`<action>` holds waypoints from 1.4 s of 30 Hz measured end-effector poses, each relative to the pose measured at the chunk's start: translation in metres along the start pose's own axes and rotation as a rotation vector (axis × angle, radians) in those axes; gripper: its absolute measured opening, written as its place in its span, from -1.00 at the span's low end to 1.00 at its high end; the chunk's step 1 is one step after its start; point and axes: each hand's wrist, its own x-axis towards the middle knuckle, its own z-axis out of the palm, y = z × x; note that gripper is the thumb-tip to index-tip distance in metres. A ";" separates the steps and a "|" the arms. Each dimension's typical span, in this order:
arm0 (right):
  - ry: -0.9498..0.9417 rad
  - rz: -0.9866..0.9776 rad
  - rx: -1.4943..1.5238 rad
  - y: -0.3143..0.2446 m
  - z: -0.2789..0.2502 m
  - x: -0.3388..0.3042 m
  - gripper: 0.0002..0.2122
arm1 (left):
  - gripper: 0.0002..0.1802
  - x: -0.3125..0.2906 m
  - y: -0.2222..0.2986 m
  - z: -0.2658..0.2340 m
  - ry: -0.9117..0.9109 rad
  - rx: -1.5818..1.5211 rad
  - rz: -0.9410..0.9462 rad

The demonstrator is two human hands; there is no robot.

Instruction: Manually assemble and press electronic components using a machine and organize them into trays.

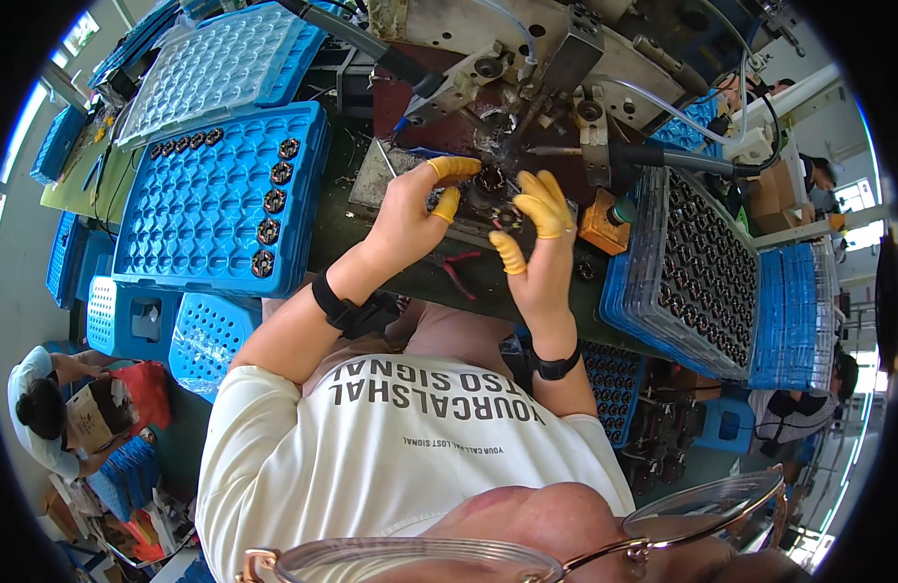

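Observation:
A small dark round part, which looks like a motor stator (pixel 490 179), sits in the machine's fixture. My left hand (pixel 405 209), with yellow finger covers on thumb and index finger, reaches in from its left. Thumb and index finger are apart, and the index fingertip is close to the stator or touching it. Between the covered thumb and fingertips of my right hand (pixel 544 248) is a second stator (pixel 508 219), just in front of the fixture. It appears gripped there, though the contact is partly hidden.
At left, a blue tray (pixel 191 255) carries several stators. Stacked trays (pixel 653 325) full of stators stand at right. Red-handled pliers (pixel 457 276) lie near my lap. A green-topped yellow box (pixel 604 231) stands beside my right hand. Metal machine arms and hoses crowd the far side.

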 end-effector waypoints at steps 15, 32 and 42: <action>0.089 0.283 -0.349 0.046 -0.041 -0.035 -0.65 | -0.35 0.013 0.010 0.007 0.053 0.192 0.008; 0.014 0.339 -0.116 0.021 -0.063 -0.034 -0.65 | -0.62 -0.006 -0.087 -0.323 -0.049 1.226 -0.572; -0.538 0.423 0.561 -0.077 0.026 0.024 -0.65 | -0.54 0.018 -0.077 -0.306 0.039 1.265 -0.773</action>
